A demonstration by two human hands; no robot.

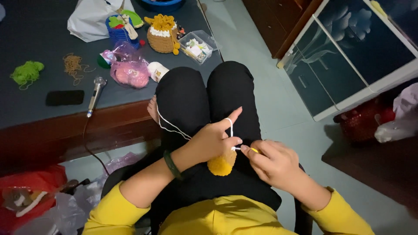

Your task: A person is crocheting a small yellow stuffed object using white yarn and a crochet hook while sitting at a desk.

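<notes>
My left hand [215,139] holds a small mustard-yellow crocheted piece [222,164] over my lap, with white yarn [174,126] looped over the raised index finger. The yarn runs up across my black-trousered legs toward a white yarn ball [157,71] on the dark table. My right hand [272,163] grips a crochet hook [246,149] with a yellow handle, its tip at the top of the piece between both hands. A dark green bangle [171,164] sits on my left wrist.
On the dark table [35,35] lie a crocheted brown and yellow basket [162,34], a blue crocheted item [119,28], a clear plastic box [198,45], pink yarn in a bag [129,74], green yarn [27,72], a microphone [96,93] and a phone [64,97]. A glass-front cabinet [348,56] stands right.
</notes>
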